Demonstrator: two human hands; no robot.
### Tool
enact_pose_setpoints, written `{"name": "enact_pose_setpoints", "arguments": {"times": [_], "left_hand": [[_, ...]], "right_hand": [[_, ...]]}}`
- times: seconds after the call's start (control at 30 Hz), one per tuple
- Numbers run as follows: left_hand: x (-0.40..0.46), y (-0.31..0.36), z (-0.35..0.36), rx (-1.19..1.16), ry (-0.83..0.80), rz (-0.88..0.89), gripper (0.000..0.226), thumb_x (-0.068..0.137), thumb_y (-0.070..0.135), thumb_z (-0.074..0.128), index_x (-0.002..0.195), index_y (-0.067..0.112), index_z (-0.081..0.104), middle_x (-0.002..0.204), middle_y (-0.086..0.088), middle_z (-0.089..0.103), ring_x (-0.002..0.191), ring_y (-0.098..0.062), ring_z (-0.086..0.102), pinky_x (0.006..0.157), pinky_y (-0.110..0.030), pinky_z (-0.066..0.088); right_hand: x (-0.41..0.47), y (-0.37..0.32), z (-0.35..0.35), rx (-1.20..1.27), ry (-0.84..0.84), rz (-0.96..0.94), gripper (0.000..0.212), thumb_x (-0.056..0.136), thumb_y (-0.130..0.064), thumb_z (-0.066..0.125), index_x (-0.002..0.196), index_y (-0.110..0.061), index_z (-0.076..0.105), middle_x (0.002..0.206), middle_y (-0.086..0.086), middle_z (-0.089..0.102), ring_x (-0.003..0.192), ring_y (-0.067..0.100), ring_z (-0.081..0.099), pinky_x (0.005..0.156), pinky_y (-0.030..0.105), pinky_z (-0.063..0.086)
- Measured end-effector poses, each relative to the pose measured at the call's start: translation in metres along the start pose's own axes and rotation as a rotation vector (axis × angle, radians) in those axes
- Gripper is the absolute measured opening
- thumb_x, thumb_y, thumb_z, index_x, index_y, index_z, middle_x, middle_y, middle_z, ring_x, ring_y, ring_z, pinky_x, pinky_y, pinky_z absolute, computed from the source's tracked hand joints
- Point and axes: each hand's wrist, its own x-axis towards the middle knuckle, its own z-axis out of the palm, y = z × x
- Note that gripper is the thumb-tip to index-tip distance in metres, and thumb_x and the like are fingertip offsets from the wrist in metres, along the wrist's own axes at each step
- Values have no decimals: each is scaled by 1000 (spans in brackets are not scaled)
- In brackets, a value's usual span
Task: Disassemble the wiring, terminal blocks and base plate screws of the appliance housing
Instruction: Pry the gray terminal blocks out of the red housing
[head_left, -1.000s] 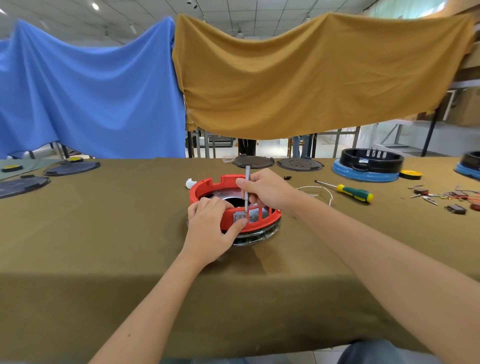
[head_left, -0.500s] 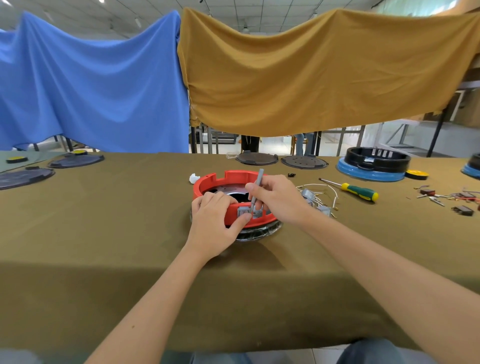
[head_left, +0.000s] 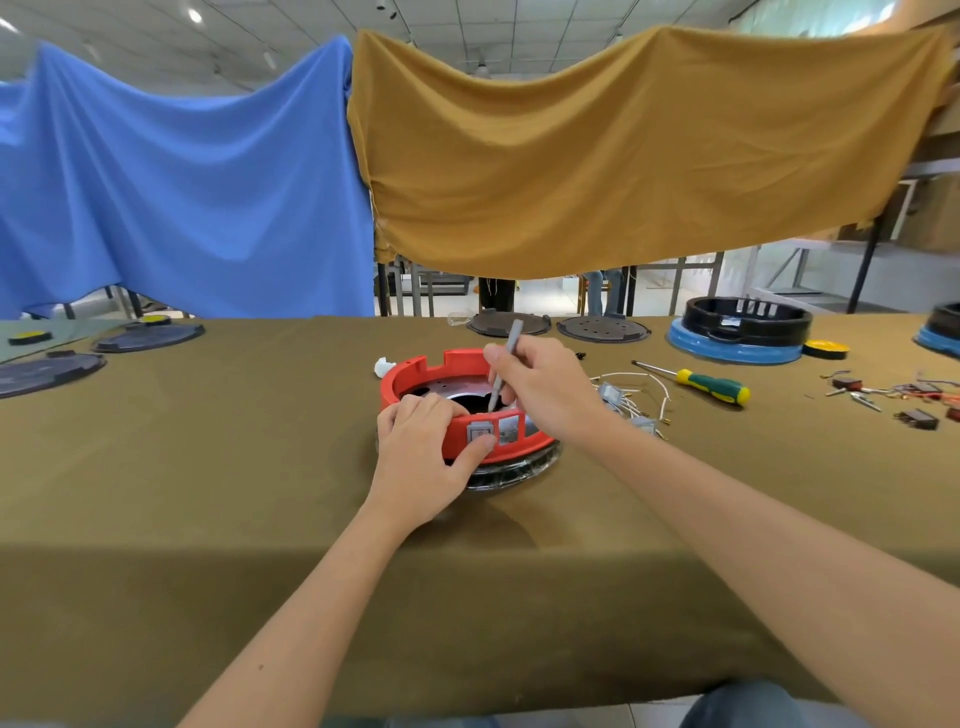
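- My left hand (head_left: 423, 457) gripped the near wall of the round red plastic appliance housing (head_left: 415, 374), thumb pressed on the grey rocker switch (head_left: 480, 433).
- My right hand (head_left: 545, 387) pinched a slim grey metal tool (head_left: 503, 366), tip down inside the housing, just beyond my left fingers.
- Loose white wires (head_left: 631, 397) lay beside my right wrist.

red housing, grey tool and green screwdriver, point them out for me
red housing (head_left: 415, 370), head view, far rim
grey tool (head_left: 511, 339), head view, upper shaft above right hand
green screwdriver (head_left: 714, 385), head view, handle
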Motion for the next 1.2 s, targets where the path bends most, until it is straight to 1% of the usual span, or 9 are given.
{"name": "enact_pose_setpoints", "arguments": {"times": [0.07,0.17,0.27,0.37,0.53,0.7,0.83,1.03,1.2], "left_hand": [[0,-1,1,11,-4,1,43,84,62,48,97,23,62,93,13,57,100,-11,48,97,-29,24],[0,-1,1,6,10,4,41,84,63,47,95,25,60,90,16,52,96,-9,45,96,-28,24],[1,-1,1,18,8,4,37,86,60,50,92,25,60,86,17,49,95,-9,45,96,-30,27],[1,-2,1,37,-2,2,37,86,58,52,94,23,61,90,15,54,98,-11,48,97,-31,27],[1,-1,0,27,-8,0,38,85,60,54,95,23,61,88,13,56,95,-10,47,95,-27,24],[1,0,-1,18,-23,3,48,84,68,46,101,26,63,92,15,58,96,-9,47,97,-26,24],[1,0,-1,4,-23,21,47,84,68,47,105,28,63,98,17,60,100,-7,47,98,-27,25],[0,3,-3,-38,-13,18,33,85,56,47,91,25,58,86,17,52,95,-8,45,95,-27,24],[-4,5,-8,-44,-42,25,24,93,39,43,104,27,61,98,19,55,106,-5,46,108,-32,19]], "right_hand": [[0,-4,-1,40,-19,-43,32,103,-33,51,82,-13,65,64,-5,62,52,-2,53,58,17,42],[1,-6,5,-27,-98,-67,32,102,-34,54,86,-10,67,65,-5,64,52,-3,54,55,16,43],[1,-3,11,-146,-180,-84,30,101,-35,56,91,-8,66,78,4,71,66,11,66,67,30,55],[1,0,14,-166,-174,-104,29,100,-37,57,90,-11,66,83,10,71,74,24,68,72,39,57],[13,-8,18,-274,-232,-50,43,101,-39,53,85,0,62,76,14,67,61,19,55,63,39,50],[26,-16,21,-272,-331,28,40,102,-32,51,70,-8,53,56,-2,49,47,11,41,53,27,37],[27,-13,23,-262,-365,58,44,103,-31,48,66,-9,50,56,0,44,46,12,36,55,28,36],[10,-6,9,-61,-175,-2,39,103,-37,51,85,-5,64,66,1,58,57,12,51,59,27,44],[-16,20,-14,385,24,66,23,99,-25,60,92,-6,69,67,2,63,57,10,55,55,20,48]]}}
